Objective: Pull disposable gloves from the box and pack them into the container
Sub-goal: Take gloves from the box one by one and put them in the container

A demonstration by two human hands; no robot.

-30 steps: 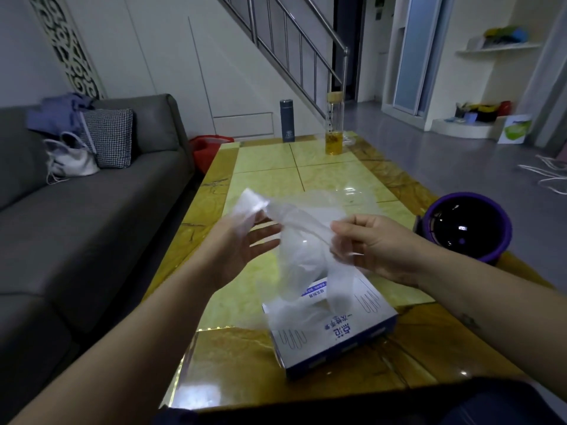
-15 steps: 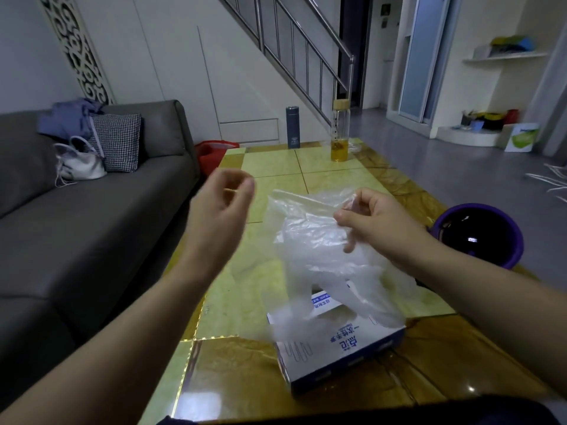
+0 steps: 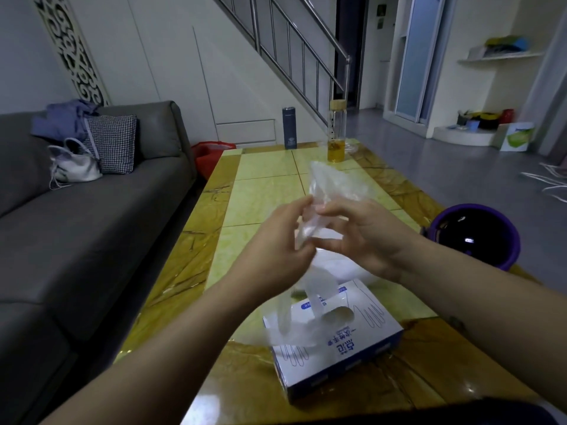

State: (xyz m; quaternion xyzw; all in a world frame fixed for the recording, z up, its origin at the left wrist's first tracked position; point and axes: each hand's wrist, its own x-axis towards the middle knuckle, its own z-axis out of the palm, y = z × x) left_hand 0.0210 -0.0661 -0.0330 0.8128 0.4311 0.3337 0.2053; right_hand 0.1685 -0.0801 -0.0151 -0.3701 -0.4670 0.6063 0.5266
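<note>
A white-and-blue glove box point(image 3: 336, 342) lies on the yellow table point(image 3: 264, 185) near its front edge. Clear plastic gloves point(image 3: 333, 185) are bunched in the air above the box, with a loose end trailing down over the box top. My left hand point(image 3: 276, 240) and my right hand point(image 3: 362, 237) meet over the box and both pinch the crumpled gloves between fingers and thumb. A purple round container point(image 3: 474, 236) with a dark inside stands to the right of the table.
A grey sofa point(image 3: 76, 216) with a white bag point(image 3: 75, 165) and a checked cushion point(image 3: 112, 144) runs along the left. At the table's far end stand a dark flask point(image 3: 289, 127) and a glass bottle point(image 3: 337, 131) of yellow liquid. A red bag point(image 3: 208, 154) lies beyond the table corner.
My left hand, which had let go and lifted away, came back to the right hand and pinches the gloves again. The spread gloves are now gathered into a bunch.
</note>
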